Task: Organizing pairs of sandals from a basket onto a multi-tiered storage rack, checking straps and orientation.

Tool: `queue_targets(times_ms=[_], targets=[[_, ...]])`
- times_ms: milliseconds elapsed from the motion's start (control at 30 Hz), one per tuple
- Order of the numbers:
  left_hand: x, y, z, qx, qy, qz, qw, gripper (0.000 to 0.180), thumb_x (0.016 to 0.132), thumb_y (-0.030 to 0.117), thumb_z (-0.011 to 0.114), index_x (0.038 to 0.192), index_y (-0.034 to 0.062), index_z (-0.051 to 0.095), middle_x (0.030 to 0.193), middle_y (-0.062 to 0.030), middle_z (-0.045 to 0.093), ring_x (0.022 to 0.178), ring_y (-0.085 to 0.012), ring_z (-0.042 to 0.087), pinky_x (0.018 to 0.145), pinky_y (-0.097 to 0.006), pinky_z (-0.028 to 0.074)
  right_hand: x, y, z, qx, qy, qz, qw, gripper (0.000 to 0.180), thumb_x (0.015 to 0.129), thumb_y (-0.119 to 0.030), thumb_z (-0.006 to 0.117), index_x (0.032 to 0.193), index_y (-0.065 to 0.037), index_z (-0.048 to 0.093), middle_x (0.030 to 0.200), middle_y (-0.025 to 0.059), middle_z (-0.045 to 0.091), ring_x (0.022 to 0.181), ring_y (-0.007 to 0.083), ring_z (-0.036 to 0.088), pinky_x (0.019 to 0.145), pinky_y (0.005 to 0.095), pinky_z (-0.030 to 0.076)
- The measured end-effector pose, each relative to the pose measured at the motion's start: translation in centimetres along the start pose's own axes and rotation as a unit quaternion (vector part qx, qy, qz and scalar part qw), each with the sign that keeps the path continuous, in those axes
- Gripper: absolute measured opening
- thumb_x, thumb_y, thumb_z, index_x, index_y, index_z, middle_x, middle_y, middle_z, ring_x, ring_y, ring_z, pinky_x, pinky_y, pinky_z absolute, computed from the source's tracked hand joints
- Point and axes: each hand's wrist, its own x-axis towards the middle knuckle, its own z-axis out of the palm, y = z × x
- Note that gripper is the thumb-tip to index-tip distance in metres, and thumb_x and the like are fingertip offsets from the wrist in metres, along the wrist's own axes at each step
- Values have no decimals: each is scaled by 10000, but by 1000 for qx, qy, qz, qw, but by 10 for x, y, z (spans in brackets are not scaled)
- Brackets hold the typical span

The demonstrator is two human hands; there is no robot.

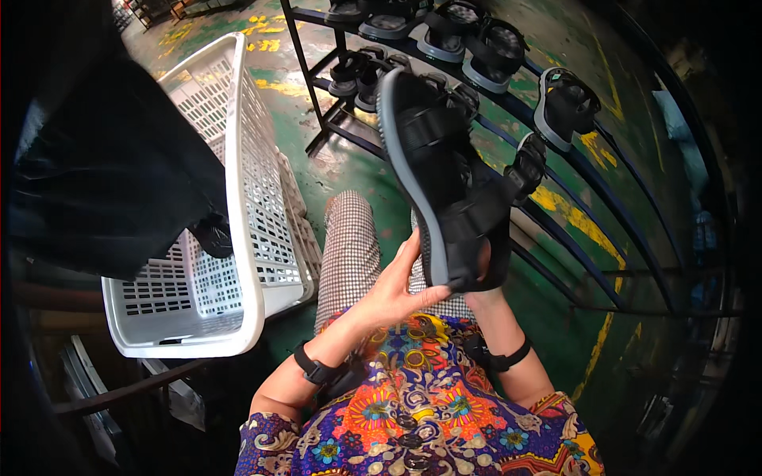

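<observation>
A black strapped sandal (429, 170) with a grey-edged sole is raised before me, tilted, toe end up. My left hand (401, 287) grips its heel end from the left, the thumb across the bottom and the fingers along the sole. At the heel's right side is my right hand (484, 300), mostly covered by the heel straps. A bit of skin shows through a gap in them, and I see the wrist below; its fingers are largely hidden. Both hands bear on this one sandal.
A dark metal rack (567, 163) ahead and to the right carries several similar sandals (496, 55). On the left stands a white perforated plastic basket (246, 198), with black sheeting (111, 166) draped over it. The green floor (317, 163) has worn yellow markings.
</observation>
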Motion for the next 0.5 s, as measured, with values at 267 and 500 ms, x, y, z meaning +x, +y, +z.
queue_targets(times_ms=[267,500], targets=[[1,8,-4,-10,32,32,999,648,857,166,661,1413,59,348,1322,-133,477,1129,-227,539,911,-350,443,-1,9,-24,530,-96,231,810,400,954,-239,457,1262,16,474,1093,145,585,862,232,617,603,373,553],[7,-6,11,-160,85,-157,971,676,847,160,695,1404,26,336,1296,-133,500,1022,-151,571,842,-305,490,1,-27,4,34,64,97,993,598,820,-166,706,1327,-1,434,1274,90,527,1147,159,512,976,309,409]])
